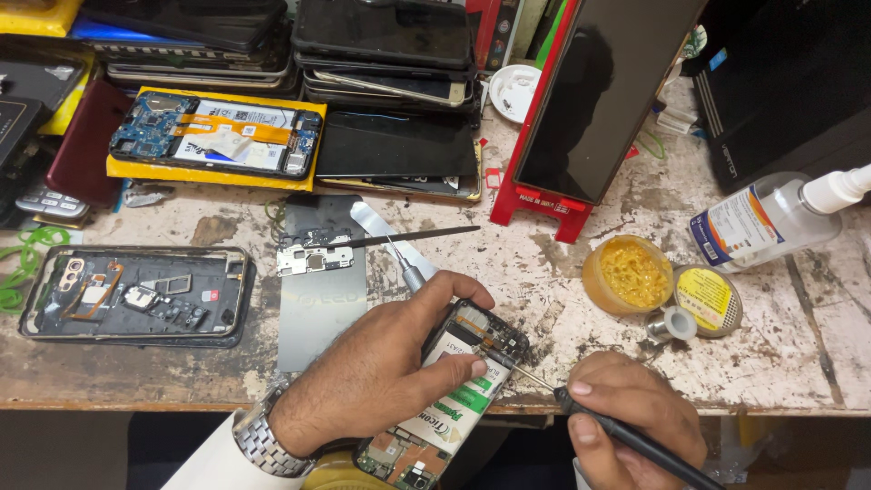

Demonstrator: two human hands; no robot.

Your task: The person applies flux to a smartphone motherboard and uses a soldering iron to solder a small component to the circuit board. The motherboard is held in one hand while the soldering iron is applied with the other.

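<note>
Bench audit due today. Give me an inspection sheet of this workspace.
Surface: worn, stained white bench top, paint chipped.
Job's things: opened phone with its back off, battery and boards exposed; thin black tool with its metal tip at the phone's upper end.
Clutter: stacked phones, opened phone on yellow pad, back shell, tweezers, screwdriver, jar of yellow paste, solder spool, clear bottle.
Fingers: left hand grips the phone; right hand holds the tool like a pen.
Cables: green rubber bands at left; no cords seen.
Surroundings: red stand holding a dark panel; black box.
</note>
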